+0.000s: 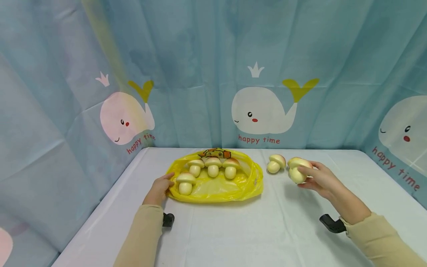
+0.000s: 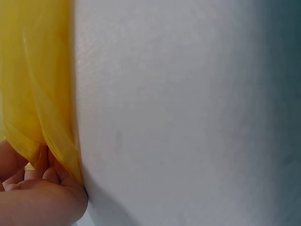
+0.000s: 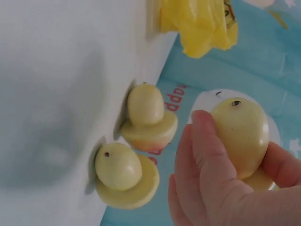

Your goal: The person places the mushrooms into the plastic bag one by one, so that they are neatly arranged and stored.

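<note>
A yellow plastic bag (image 1: pixel 217 198) lies on the table with its mouth spread open, several toy mushrooms (image 1: pixel 213 167) inside it. My left hand (image 1: pixel 159 188) grips the bag's left edge; in the left wrist view, curled fingers (image 2: pixel 44 172) hold the folded yellow film. To the right of the bag, my right hand (image 1: pixel 318 178) holds another toy mushroom (image 3: pixel 242 136) above the table, its pale stem between thumb and fingers. Two more mushrooms rest on the table near that hand in the right wrist view, one farther (image 3: pixel 146 106) and one nearer (image 3: pixel 118 167).
A white cloth covers the table (image 1: pixel 233 233). Behind it hangs a blue curtain (image 1: pixel 197 74) printed with whales. Black wrist cameras sit at the left cuff (image 1: pixel 168 220) and the right cuff (image 1: pixel 332 224).
</note>
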A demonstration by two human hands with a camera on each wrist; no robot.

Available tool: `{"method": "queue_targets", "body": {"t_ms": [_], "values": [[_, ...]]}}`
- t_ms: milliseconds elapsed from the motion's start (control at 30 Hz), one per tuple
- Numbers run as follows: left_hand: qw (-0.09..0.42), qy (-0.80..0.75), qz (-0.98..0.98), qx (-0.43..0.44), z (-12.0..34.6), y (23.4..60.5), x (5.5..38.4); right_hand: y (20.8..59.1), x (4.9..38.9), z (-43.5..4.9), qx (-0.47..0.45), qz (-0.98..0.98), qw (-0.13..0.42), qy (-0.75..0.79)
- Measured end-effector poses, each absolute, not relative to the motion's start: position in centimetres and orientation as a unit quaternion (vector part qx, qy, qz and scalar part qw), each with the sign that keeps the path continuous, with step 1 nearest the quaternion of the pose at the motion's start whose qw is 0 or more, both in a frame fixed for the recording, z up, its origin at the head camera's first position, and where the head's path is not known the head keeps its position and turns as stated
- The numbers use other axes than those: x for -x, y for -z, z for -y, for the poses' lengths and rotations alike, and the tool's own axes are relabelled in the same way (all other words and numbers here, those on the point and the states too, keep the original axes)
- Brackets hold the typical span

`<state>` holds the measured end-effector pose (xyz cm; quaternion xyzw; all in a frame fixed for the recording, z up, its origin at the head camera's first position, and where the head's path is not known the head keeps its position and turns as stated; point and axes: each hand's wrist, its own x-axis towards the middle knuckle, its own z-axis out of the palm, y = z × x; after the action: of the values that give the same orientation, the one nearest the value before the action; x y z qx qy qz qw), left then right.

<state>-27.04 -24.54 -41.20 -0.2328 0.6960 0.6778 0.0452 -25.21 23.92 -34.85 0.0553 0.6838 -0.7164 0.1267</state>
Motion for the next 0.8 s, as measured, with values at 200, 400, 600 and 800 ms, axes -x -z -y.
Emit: {"method": "queue_targets", "body": {"t_ms": [200,400,600,800], "values": [[0.042,-0.683,-0.693,0.225,25.2,42.0,27.4,34.6,25.1,-23.1,-0.034,-0.670,0.128,0.730],[0.041,-0.685,-0.693,0.221,25.1,41.8,27.5,34.3,25.1,-22.4,-0.025,-0.683,0.121,0.720],[0.045,-0.687,-0.690,0.223,24.5,41.1,26.9,33.8,25.1,-21.5,-0.040,-0.680,0.124,0.722],[0.047,-0.689,-0.687,0.224,24.6,41.3,27.0,33.5,25.1,-20.7,-0.033,-0.664,0.129,0.736]]}}
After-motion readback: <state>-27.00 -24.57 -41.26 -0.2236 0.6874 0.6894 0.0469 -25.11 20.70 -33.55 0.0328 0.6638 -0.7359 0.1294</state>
